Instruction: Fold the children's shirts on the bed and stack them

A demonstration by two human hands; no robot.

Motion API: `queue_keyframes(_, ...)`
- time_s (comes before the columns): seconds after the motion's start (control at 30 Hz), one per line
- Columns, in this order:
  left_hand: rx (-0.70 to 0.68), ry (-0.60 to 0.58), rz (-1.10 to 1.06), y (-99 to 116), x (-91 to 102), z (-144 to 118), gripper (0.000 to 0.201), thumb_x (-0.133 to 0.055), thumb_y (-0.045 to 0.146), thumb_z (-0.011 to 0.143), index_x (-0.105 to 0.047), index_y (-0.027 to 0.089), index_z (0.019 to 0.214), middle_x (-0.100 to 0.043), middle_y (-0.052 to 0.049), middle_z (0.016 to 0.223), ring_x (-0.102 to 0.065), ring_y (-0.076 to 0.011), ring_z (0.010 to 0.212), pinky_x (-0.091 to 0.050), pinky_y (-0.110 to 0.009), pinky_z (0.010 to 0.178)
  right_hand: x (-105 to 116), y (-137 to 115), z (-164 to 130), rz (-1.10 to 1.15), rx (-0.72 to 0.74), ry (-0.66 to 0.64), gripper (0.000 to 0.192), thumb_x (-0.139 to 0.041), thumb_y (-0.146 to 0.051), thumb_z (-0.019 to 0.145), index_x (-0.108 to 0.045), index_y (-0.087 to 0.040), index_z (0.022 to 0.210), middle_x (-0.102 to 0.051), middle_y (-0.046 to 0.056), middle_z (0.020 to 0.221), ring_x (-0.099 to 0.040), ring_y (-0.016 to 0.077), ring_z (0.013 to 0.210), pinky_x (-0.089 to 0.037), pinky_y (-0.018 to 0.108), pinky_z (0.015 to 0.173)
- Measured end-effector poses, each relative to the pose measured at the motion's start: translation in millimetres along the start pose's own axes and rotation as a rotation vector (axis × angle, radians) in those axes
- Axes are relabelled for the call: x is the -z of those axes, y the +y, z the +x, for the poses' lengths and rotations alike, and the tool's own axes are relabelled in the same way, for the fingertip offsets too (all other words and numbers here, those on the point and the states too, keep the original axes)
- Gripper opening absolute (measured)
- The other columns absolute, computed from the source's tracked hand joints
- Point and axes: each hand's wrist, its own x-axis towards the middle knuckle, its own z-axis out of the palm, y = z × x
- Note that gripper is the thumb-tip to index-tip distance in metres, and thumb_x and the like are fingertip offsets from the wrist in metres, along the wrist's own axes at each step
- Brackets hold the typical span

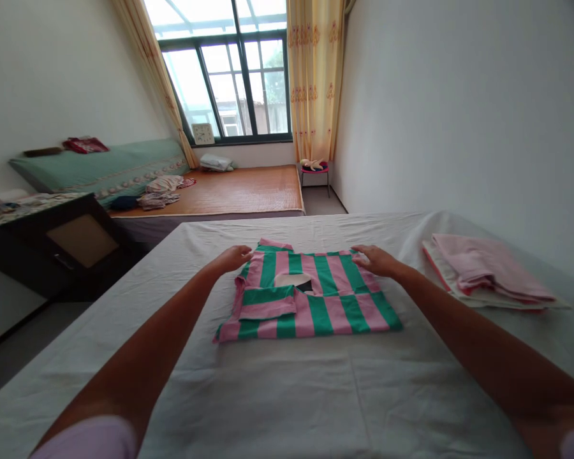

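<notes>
A pink-and-green striped shirt (332, 313) lies partly folded on the white bedsheet. One sleeve is folded over its left part, and a pale patch with a dark piece shows at the neck opening. Beside its far left edge is my left hand (238, 257), with fingers stretched toward the cloth. My right hand (377, 260) is at the far right corner, fingers apart and the tips over or touching the edge. Neither hand visibly grips the fabric.
On the right of the white bedsheet (287, 395) rests a stack of folded pink and white clothes (492, 271). Beyond is another bed (249, 188) with rumpled clothes (160, 191). A dark cabinet (76, 239) stands left, and a small stool (314, 168) stands near the curtain.
</notes>
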Motion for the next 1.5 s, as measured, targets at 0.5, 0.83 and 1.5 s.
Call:
queue_keyframes(0.5,0.287,-0.017,-0.327,9.3,-36.2,94.0,0.039,-0.082,0.041,0.051,-0.051,0.017,0.045,-0.038,0.004,0.033,-0.038,-0.0106,0.038,-0.025,-0.024,0.041,-52.7,18.2,29.4,0.321,-0.044,0.293,0.017,-0.056,-0.035,0.082,-0.067,-0.022,0.085,-0.069,0.003,0.086,-0.063,0.0193,0.083,-0.047,0.031,0.079)
queue_keyframes(0.83,0.097,0.046,-0.973,4.3,-28.8,92.4,0.048,-0.08,0.036,0.049,-0.067,0.015,0.09,-0.07,-0.004,0.074,-0.064,-0.0168,0.062,-0.053,-0.03,0.062,-50.6,13.7,32.7,0.394,-0.169,0.292,0.029,-0.057,-0.042,0.083,-0.064,-0.024,0.105,-0.071,0.005,0.096,-0.066,0.0228,0.095,-0.049,0.034,0.083)
queue_keyframes(1.5,-0.333,-0.478,-0.497,22.9,8.9,-46.6,0.029,-0.075,0.04,0.072,-0.076,0.014,0.085,-0.074,-0.013,0.095,-0.063,-0.0303,0.101,-0.046,-0.041,0.095,25.2,5.7,-4.7,0.719,-0.047,-0.407,0.046,-0.08,-0.052,0.059,-0.072,-0.014,0.082,-0.069,0.006,0.081,-0.061,0.0192,0.077,-0.048,0.031,0.072)
